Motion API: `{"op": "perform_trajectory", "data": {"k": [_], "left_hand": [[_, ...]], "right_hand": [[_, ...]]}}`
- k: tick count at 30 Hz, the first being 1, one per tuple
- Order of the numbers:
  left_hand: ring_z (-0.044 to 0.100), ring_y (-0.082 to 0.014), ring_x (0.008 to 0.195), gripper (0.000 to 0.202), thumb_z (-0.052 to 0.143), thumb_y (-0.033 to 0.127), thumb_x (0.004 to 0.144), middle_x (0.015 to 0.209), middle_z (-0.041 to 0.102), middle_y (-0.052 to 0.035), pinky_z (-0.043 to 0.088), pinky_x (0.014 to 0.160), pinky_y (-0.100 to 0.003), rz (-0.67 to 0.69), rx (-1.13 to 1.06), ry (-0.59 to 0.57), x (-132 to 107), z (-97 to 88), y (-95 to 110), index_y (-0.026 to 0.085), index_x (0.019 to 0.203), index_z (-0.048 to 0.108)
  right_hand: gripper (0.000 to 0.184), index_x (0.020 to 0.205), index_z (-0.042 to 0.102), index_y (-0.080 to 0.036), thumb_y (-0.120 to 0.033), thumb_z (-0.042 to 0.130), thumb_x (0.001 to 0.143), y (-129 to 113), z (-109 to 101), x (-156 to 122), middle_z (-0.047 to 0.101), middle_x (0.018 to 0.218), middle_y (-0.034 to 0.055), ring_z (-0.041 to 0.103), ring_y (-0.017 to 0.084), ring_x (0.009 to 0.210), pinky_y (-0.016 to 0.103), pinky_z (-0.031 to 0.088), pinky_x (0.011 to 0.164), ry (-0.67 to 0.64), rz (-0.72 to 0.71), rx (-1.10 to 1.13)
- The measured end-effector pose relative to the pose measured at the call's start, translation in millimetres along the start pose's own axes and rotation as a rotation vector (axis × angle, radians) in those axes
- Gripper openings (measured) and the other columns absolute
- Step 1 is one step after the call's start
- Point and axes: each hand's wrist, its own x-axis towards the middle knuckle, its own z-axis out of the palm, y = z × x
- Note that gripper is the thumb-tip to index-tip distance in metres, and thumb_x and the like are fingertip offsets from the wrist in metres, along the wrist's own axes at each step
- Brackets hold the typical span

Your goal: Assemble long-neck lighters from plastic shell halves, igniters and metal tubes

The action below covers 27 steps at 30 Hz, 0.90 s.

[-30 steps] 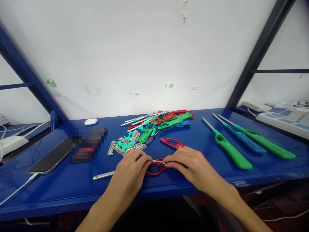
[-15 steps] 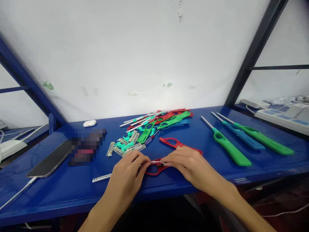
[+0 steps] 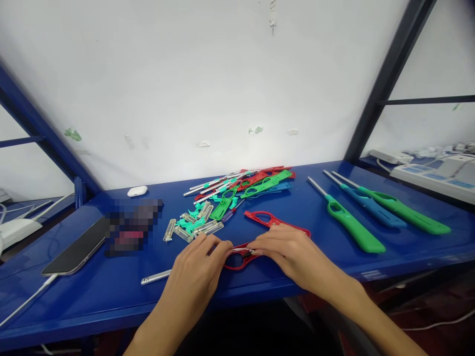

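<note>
Low over the front of the table, a red lighter casing half [image 3: 235,268] lies between my two hands. My left hand [image 3: 196,263] is closed at its left end, and a metal lighter tube [image 3: 156,277] sticks out to the left from beneath that hand. With fingers pinched, my right hand [image 3: 291,251] grips the casing's right side. A thin pale wire [image 3: 241,249] runs between the fingertips, above a small black part [image 3: 246,254]. Fingers hide the rest of the casing. Just behind my right hand lies another red casing half [image 3: 272,221].
Behind are clear fuel tanks [image 3: 210,228], teal triggers [image 3: 190,226], a screwdriver [image 3: 230,213], and a pile of tubes and casings [image 3: 260,184]. Assembled green [image 3: 356,230] and blue [image 3: 378,210] lighters lie right. A phone [image 3: 76,249] and white earbud case [image 3: 137,191] are left.
My left fingers have shifted very slightly at the wire and casing. My right hand keeps its pinch. The view has tilted a little; everything else lies as before.
</note>
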Motion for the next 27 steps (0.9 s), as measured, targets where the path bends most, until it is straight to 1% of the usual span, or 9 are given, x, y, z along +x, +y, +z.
{"op": "perform_trajectory", "data": {"k": [2, 5, 8, 11, 16, 19, 23, 27], "left_hand": [[0.065, -0.0233, 0.08, 0.029, 0.043, 0.021, 0.111, 0.092, 0.071, -0.005, 0.056, 0.072, -0.035, 0.028, 0.015, -0.002, 0.0, -1.9, 0.8, 0.02, 0.104, 0.07], [0.065, -0.0227, 0.08, 0.031, 0.041, 0.016, 0.11, 0.092, 0.071, -0.0053, 0.056, 0.071, -0.034, 0.05, 0.026, 0.004, -0.4, -1.9, 1.2, 0.02, 0.103, 0.071], [0.065, -0.0223, 0.079, 0.03, 0.042, 0.012, 0.109, 0.093, 0.071, -0.0053, 0.056, 0.071, -0.034, 0.055, 0.024, 0.016, -1.3, -0.4, 1.0, 0.019, 0.104, 0.071], [0.065, -0.0221, 0.08, 0.027, 0.045, 0.011, 0.108, 0.095, 0.071, -0.0051, 0.057, 0.072, -0.035, 0.053, 0.02, 0.03, -2.6, 0.4, 0.8, 0.019, 0.105, 0.07], [0.065, -0.0218, 0.078, 0.028, 0.045, 0.01, 0.107, 0.094, 0.071, -0.0046, 0.058, 0.07, -0.035, 0.056, 0.021, 0.046, -3.7, 1.2, 0.6, 0.019, 0.105, 0.071], [0.065, -0.0215, 0.077, 0.029, 0.044, 0.01, 0.107, 0.092, 0.07, -0.0046, 0.058, 0.068, -0.034, 0.06, 0.03, 0.042, -2.6, 2.6, 1.1, 0.018, 0.103, 0.071], [0.065, -0.0229, 0.077, 0.027, 0.045, 0.01, 0.106, 0.09, 0.069, -0.0053, 0.059, 0.069, -0.036, 0.053, 0.063, 0.026, -0.8, 3.8, 2.9, 0.018, 0.1, 0.07], [0.066, -0.0242, 0.078, 0.03, 0.042, 0.003, 0.104, 0.089, 0.07, -0.0062, 0.059, 0.07, -0.037, 0.039, 0.1, 0.002, -0.7, 3.8, 4.4, 0.017, 0.1, 0.069]], "right_hand": [[0.024, 0.115, 0.078, -0.019, -0.011, 0.057, 0.105, 0.8, 0.2, 0.3, 0.084, 0.113, 0.0034, 0.078, 0.02, 0.101, 0.033, 0.055, 0.092, 0.005, -0.008, -0.001], [0.025, 0.115, 0.078, -0.019, -0.011, 0.056, 0.106, 1.5, 0.5, 0.5, 0.084, 0.112, 0.0042, 0.078, 0.02, 0.1, 0.034, 0.056, 0.091, 0.008, -0.013, -0.005], [0.025, 0.115, 0.078, -0.019, -0.011, 0.056, 0.106, 1.5, 0.6, -0.3, 0.084, 0.113, 0.0048, 0.078, 0.02, 0.101, 0.034, 0.055, 0.091, 0.007, -0.013, -0.006], [0.024, 0.115, 0.078, -0.018, -0.012, 0.056, 0.106, 0.9, 0.1, -0.8, 0.084, 0.112, 0.0051, 0.078, 0.021, 0.1, 0.034, 0.055, 0.091, 0.004, -0.01, -0.003], [0.025, 0.115, 0.079, -0.019, -0.015, 0.055, 0.107, -1.4, -1.6, 0.2, 0.084, 0.113, 0.0039, 0.078, 0.02, 0.1, 0.033, 0.055, 0.091, -0.009, 0.002, 0.004], [0.025, 0.115, 0.079, -0.019, -0.016, 0.055, 0.107, -2.8, -2.3, 1.1, 0.084, 0.112, 0.0032, 0.077, 0.02, 0.099, 0.033, 0.055, 0.091, -0.02, 0.014, 0.001], [0.025, 0.116, 0.078, -0.02, -0.013, 0.057, 0.106, -3.4, -3.0, 1.6, 0.084, 0.112, 0.0019, 0.077, 0.02, 0.1, 0.032, 0.054, 0.091, -0.035, 0.022, -0.001], [0.025, 0.116, 0.079, -0.02, -0.01, 0.058, 0.105, -3.0, -3.9, 2.3, 0.083, 0.114, 0.0019, 0.077, 0.019, 0.103, 0.032, 0.054, 0.095, -0.045, 0.021, -0.003]]}}
